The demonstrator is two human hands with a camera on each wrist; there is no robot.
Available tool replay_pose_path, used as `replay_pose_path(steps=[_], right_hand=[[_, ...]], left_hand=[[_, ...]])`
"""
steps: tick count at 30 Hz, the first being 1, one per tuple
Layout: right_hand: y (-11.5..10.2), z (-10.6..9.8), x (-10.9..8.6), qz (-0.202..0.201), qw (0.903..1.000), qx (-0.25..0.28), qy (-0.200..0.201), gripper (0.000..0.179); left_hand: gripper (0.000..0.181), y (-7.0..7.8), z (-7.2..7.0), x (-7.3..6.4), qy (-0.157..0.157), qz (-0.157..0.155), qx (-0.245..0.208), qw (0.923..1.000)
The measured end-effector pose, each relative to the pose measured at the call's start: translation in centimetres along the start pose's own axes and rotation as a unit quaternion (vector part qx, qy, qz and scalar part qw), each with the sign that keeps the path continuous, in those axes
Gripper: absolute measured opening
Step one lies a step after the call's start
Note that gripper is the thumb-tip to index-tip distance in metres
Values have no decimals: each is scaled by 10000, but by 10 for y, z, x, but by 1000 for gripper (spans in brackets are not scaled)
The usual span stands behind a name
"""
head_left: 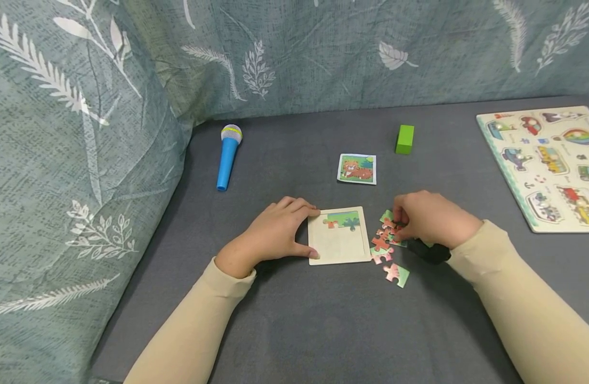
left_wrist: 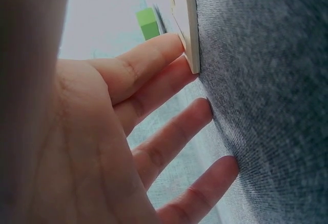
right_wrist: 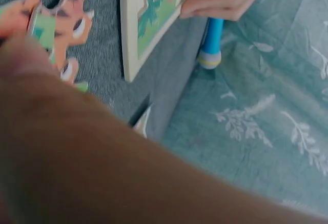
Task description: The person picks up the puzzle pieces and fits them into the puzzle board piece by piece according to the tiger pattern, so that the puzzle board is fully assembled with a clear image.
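Note:
My left hand [head_left: 277, 232] rests at the left side of a square wooden puzzle tray [head_left: 335, 248], index fingertip at the upper corner and thumb on the lower one. In the left wrist view its fingers extend fairly straight, two meeting the tray's edge. Joined puzzle pieces [head_left: 344, 220] with green and orange print fill part of the tray's top. My right hand [head_left: 433, 216], fingers bent, pinches a green-edged puzzle piece [right_wrist: 45, 29] over a pile of loose orange pieces [head_left: 380, 242] right of the tray. Its fingers partly hide that piece. One pink-and-green piece [head_left: 396, 273] lies below the pile.
A tiger picture card [head_left: 356, 169] lies behind the tray, with a green block [head_left: 405, 140] to its right. A blue toy microphone [head_left: 227, 160] lies at back left. At far right is a large vehicle puzzle board [head_left: 539, 186]. A leaf-patterned cloth [head_left: 299, 64] hangs behind.

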State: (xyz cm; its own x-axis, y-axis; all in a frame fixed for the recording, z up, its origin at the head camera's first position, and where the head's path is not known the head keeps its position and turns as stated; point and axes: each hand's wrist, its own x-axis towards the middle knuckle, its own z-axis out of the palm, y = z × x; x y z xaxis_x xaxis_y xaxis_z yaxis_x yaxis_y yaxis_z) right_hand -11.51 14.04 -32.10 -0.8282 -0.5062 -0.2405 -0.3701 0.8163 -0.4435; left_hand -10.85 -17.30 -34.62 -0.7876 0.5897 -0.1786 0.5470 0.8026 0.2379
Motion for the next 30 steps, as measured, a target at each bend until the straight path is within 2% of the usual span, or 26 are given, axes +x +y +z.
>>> replay_pose_path(steps=[7, 10, 14, 19, 21, 24, 27, 30], right_hand=[[0, -1, 3, -71, 9991, 327, -242, 30], [2, -2, 3, -206, 9987, 303, -364, 27], [2, -3, 3, -502, 9973, 195, -507, 14], [1, -8, 0, -568, 9974, 115, -419, 16], [-3, -9, -2, -531, 9983, -26, -218, 17], [-10, -10, -4, -434, 9983, -128, 372, 17], [-18, -10, -6, -349, 9944, 223, 974, 19], [-25, -8, -6, -499, 9883, 734, 1241, 24]], left_hand=[[88, 0, 0, 1, 5, -17, 7, 10000], [88, 0, 0, 1, -5, -19, 0, 10000], [89, 0, 0, 0, -6, -20, -24, 10000], [88, 0, -1, 1, -17, -27, -37, 10000], [88, 0, -2, 1, -11, -33, -43, 10000], [88, 0, -2, 1, -2, -34, -46, 10000], [88, 0, -1, 1, -10, -25, -56, 10000], [88, 0, -1, 1, -20, -27, -76, 10000]])
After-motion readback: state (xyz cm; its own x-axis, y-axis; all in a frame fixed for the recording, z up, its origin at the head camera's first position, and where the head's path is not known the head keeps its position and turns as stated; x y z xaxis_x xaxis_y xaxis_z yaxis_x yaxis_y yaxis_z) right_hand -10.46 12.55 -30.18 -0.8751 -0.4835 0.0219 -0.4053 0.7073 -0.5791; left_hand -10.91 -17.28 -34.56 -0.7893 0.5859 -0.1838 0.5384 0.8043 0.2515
